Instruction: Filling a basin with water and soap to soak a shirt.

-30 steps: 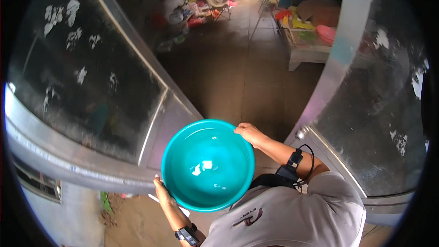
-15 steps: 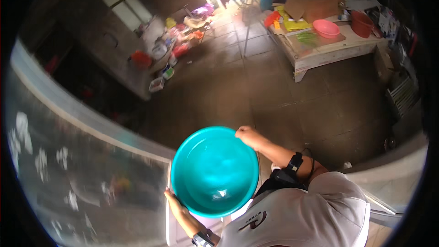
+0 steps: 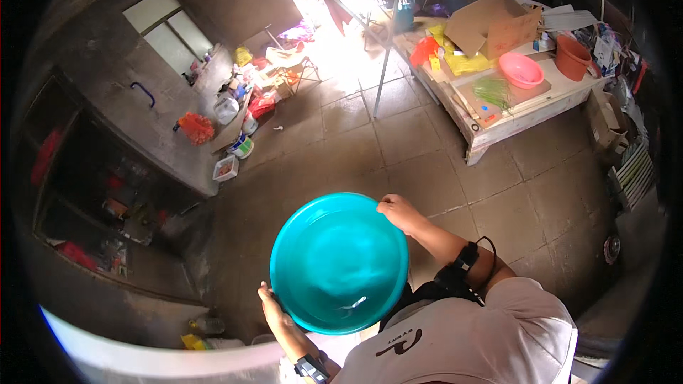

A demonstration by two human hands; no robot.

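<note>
A round teal plastic basin point(image 3: 338, 263) is held in front of my body, with what looks like water inside and a bright glint low in it. My left hand point(image 3: 274, 309) grips its lower left side, some of the fingers hidden beneath the wall. At the upper right rim, my right hand point(image 3: 400, 213) is closed over the edge. Dark bands with small devices are strapped on both arms.
A low wooden table point(image 3: 523, 121) at the far right bears a pink basin point(image 3: 521, 71), a red bucket point(image 3: 571, 57), green stalks point(image 3: 492, 91) and a cardboard box point(image 3: 491, 25). Clutter and a white tub point(image 3: 225, 168) line the left wall. A metal stand point(image 3: 386, 64) rises near the bright doorway.
The view has moved forward past the glass panel at the left, and the table and left wall appear nearer. Both hands still hold the basin, at nearly the same place before me.
</note>
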